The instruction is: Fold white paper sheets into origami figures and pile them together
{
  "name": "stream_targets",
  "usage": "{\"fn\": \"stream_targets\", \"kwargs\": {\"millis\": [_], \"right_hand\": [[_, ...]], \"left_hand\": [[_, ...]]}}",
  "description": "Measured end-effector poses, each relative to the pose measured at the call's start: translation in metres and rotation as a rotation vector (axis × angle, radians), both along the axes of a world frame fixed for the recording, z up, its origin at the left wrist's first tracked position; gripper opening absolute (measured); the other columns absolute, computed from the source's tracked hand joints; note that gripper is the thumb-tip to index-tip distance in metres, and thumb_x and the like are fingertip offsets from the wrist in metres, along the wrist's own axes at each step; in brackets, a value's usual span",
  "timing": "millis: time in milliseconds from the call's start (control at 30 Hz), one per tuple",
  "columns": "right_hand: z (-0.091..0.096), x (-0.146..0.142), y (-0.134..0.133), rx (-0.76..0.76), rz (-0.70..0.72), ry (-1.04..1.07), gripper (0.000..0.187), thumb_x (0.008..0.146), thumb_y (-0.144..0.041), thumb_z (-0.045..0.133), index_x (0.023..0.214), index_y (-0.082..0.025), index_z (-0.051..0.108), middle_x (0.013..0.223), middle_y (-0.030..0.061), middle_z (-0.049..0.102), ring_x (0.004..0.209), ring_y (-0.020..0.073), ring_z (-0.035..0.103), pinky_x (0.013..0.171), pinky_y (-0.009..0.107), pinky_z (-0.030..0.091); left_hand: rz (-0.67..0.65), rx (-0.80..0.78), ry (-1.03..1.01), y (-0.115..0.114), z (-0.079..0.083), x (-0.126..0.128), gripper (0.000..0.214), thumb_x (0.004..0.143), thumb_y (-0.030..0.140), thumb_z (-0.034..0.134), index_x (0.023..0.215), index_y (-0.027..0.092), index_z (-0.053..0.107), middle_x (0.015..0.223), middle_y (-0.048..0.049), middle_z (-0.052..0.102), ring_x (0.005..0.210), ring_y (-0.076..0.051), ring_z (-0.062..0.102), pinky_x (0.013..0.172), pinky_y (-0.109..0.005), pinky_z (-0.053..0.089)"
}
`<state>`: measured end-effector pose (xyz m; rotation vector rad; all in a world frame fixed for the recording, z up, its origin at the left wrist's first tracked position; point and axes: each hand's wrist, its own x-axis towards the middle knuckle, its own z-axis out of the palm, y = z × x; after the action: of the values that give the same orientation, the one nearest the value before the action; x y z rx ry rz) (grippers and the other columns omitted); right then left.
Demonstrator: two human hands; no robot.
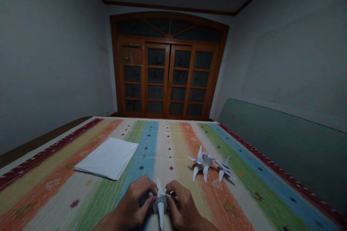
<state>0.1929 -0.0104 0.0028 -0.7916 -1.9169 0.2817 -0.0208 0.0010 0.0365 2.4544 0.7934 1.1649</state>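
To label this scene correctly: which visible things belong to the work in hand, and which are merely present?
Work in hand:
folded paper piece
left hand and right hand, both holding it
probably paper sheets, other paper shapes

Merely present:
striped tablecloth
wooden doors
green panel

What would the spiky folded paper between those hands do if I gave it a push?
The folded paper would probably shift easily, since it looks like nothing but thin, light paper. Its slender points would likely bend or crease under pressure. The layered folds at its middle may feel somewhat stiffer.
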Motion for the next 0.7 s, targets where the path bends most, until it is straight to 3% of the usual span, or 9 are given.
{"fn": "stream_targets", "kwargs": {"millis": [233,400,567,700], "right_hand": [[-0.012,0.0,0.004,0.122,-0.045,0.034,0.02,0.078,-0.006,0.046,0.085,-0.023,0.053,0.068,-0.0002,0.062,0.057,0.0154,0.061,0.055,0.022,0.044],[-0.017,0.001,0.006,0.108,-0.086,0.029,0.021,0.078,-0.005,0.047,0.085,-0.022,0.058,0.067,0.0008,0.067,0.056,0.0156,0.066,0.056,0.022,0.046],[-0.01,0.0,0.004,0.07,-0.082,0.015,0.02,0.082,-0.006,0.048,0.087,-0.021,0.06,0.071,0.0022,0.069,0.061,0.0165,0.068,0.06,0.022,0.049],[-0.005,-0.001,0.002,0.08,-0.08,-0.007,0.016,0.084,-0.008,0.049,0.087,-0.021,0.059,0.071,0.0024,0.067,0.062,0.0167,0.067,0.059,0.023,0.049]], "left_hand": [[0.004,0.183,0.067,-0.002,-0.004,-0.001,0.017,0.091,0.008,0.052,0.096,0.021,0.062,0.081,-0.0046,0.07,0.075,-0.022,0.063,0.068,-0.03,0.048],[0.024,0.154,0.059,-0.003,-0.007,0.0,0.011,0.09,0.013,0.059,0.097,0.021,0.062,0.082,-0.0035,0.07,0.075,-0.022,0.064,0.069,-0.031,0.05],[0.041,0.114,0.043,0.002,-0.01,0.0,0.006,0.093,0.017,0.06,0.095,0.02,0.065,0.08,-0.0037,0.069,0.074,-0.021,0.065,0.067,-0.03,0.048],[0.026,0.054,0.024,0.001,-0.004,-0.002,0.012,0.092,0.016,0.06,0.099,0.02,0.069,0.085,-0.0056,0.068,0.077,-0.022,0.066,0.068,-0.03,0.05]]}}
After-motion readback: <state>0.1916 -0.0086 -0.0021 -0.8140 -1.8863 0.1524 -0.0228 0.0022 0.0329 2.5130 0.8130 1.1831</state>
